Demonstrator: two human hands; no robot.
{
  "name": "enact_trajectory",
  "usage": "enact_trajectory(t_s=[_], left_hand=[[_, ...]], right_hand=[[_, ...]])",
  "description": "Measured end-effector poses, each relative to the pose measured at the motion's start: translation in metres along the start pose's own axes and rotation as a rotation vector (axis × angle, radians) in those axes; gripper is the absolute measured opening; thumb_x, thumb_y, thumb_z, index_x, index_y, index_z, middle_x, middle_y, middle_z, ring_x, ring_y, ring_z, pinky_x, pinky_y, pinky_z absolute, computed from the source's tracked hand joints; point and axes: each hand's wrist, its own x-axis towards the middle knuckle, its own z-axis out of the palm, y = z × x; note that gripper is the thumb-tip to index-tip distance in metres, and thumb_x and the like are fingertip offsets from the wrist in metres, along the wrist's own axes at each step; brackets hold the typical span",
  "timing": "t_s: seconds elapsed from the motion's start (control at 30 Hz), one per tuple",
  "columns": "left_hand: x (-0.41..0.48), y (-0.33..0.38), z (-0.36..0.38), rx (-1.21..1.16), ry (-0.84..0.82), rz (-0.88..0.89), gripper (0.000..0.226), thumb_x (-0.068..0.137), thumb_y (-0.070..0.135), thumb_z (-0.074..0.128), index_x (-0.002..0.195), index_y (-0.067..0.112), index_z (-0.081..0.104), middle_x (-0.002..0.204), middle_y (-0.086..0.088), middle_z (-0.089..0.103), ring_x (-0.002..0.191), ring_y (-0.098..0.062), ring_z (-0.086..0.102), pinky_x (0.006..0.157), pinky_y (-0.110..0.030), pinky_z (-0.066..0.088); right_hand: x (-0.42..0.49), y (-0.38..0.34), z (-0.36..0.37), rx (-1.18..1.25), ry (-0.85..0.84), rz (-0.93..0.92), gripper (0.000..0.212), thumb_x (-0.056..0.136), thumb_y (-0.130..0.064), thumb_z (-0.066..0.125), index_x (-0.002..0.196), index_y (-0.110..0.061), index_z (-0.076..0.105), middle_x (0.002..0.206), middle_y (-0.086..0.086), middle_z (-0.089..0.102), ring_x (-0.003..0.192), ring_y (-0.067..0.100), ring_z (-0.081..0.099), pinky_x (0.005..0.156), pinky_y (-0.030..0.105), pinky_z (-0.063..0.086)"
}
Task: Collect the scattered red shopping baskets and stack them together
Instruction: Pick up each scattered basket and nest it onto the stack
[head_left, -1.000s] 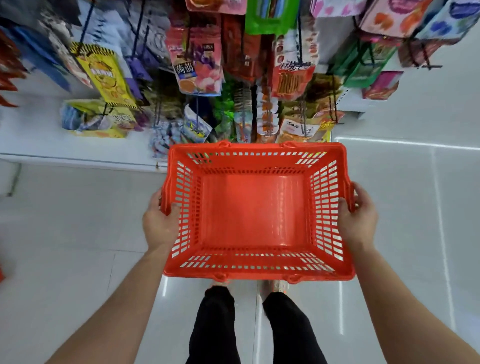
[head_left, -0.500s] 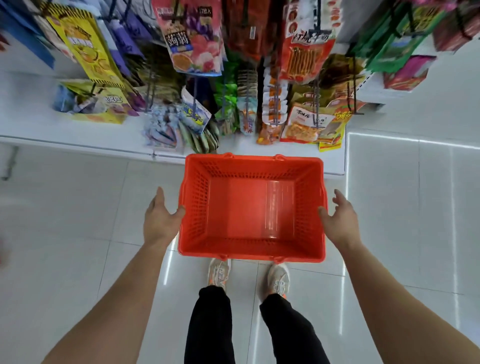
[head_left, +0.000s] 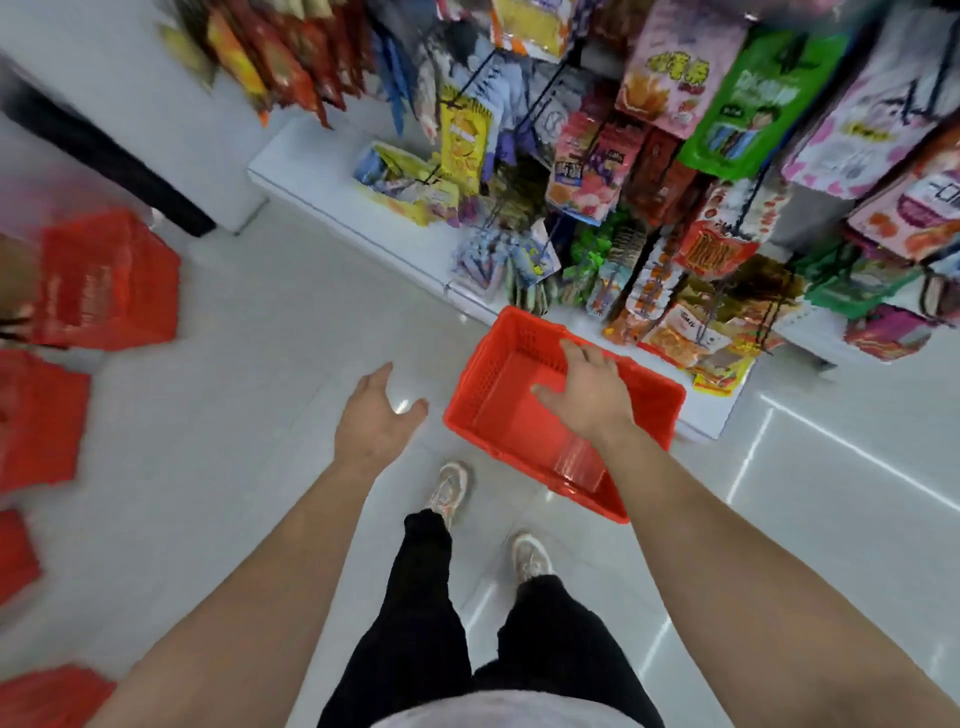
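A red shopping basket (head_left: 498, 395) sits on the white floor, right of centre, close to the snack shelf. My right hand (head_left: 589, 392) hovers open above its inside, fingers spread, holding nothing. To the basket's left, my left hand (head_left: 376, 423) is open over bare floor and also holds nothing. More red baskets lie along the left edge, blurred: one upper left (head_left: 104, 280), another (head_left: 39, 421) below it, and one at the bottom left corner (head_left: 52, 696).
A white low shelf (head_left: 332, 192) with hanging snack packets (head_left: 665, 171) runs from the top centre to the right. A dark-based white unit (head_left: 119, 156) stands at the upper left. My legs and shoes (head_left: 449, 491) are below the basket. Open floor lies between the baskets.
I have let go of the basket, which now rests on the floor. My view has swung left, bringing the other red baskets into sight. Both hands came off the basket's sides.
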Motion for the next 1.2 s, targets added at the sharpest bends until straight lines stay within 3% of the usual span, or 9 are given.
enact_trajectory(t_s=[0.23, 0.63, 0.9, 1.07, 1.2], left_hand=[[-0.146, -0.090, -0.075, -0.137, 0.242, -0.322, 0.086, 0.082, 0.058, 0.066, 0.153, 0.022, 0.034, 0.152, -0.001, 0.042, 0.137, -0.023, 0.044, 0.107, -0.039, 0.039], [-0.327, -0.278, -0.174, -0.396, 0.653, -0.810, 0.093, 0.075, 0.062, 0.064, 0.152, 0.018, 0.036, 0.151, -0.009, 0.045, 0.135, -0.031, 0.046, 0.108, -0.044, 0.040], [-0.417, -0.426, -0.231, -0.486, 0.823, -0.995, 0.089, 0.079, 0.051, 0.073, 0.151, 0.009, 0.038, 0.148, -0.015, 0.046, 0.136, -0.031, 0.044, 0.112, -0.040, 0.036], [-0.459, -0.519, -0.275, -0.532, 0.854, -1.058, 0.085, 0.078, 0.052, 0.072, 0.147, 0.010, 0.043, 0.143, -0.015, 0.050, 0.129, -0.032, 0.050, 0.108, -0.045, 0.041], [-0.471, -0.580, -0.310, -0.573, 0.900, -1.100, 0.093, 0.080, 0.055, 0.070, 0.153, 0.010, 0.034, 0.150, -0.014, 0.044, 0.136, -0.031, 0.044, 0.111, -0.046, 0.039]], right_hand=[[-0.066, -0.138, 0.010, -0.207, -0.161, -0.370, 0.082, 0.079, -0.058, 0.064, 0.144, -0.015, 0.038, 0.140, 0.013, 0.045, 0.126, 0.037, 0.041, 0.101, 0.043, 0.039], [-0.191, -0.408, 0.130, -0.461, -0.344, -0.958, 0.088, 0.079, -0.062, 0.065, 0.149, -0.020, 0.032, 0.143, 0.013, 0.042, 0.131, 0.035, 0.038, 0.104, 0.041, 0.036], [-0.302, -0.564, 0.240, -0.579, -0.414, -1.164, 0.087, 0.079, -0.059, 0.065, 0.149, -0.021, 0.030, 0.144, 0.010, 0.040, 0.132, 0.033, 0.037, 0.104, 0.043, 0.039], [-0.357, -0.657, 0.305, -0.625, -0.420, -1.230, 0.087, 0.081, -0.059, 0.064, 0.150, -0.022, 0.029, 0.147, 0.011, 0.039, 0.133, 0.034, 0.037, 0.106, 0.044, 0.037], [-0.384, -0.719, 0.349, -0.653, -0.432, -1.270, 0.087, 0.082, -0.059, 0.063, 0.151, -0.020, 0.028, 0.147, 0.011, 0.039, 0.132, 0.035, 0.038, 0.105, 0.045, 0.037]])
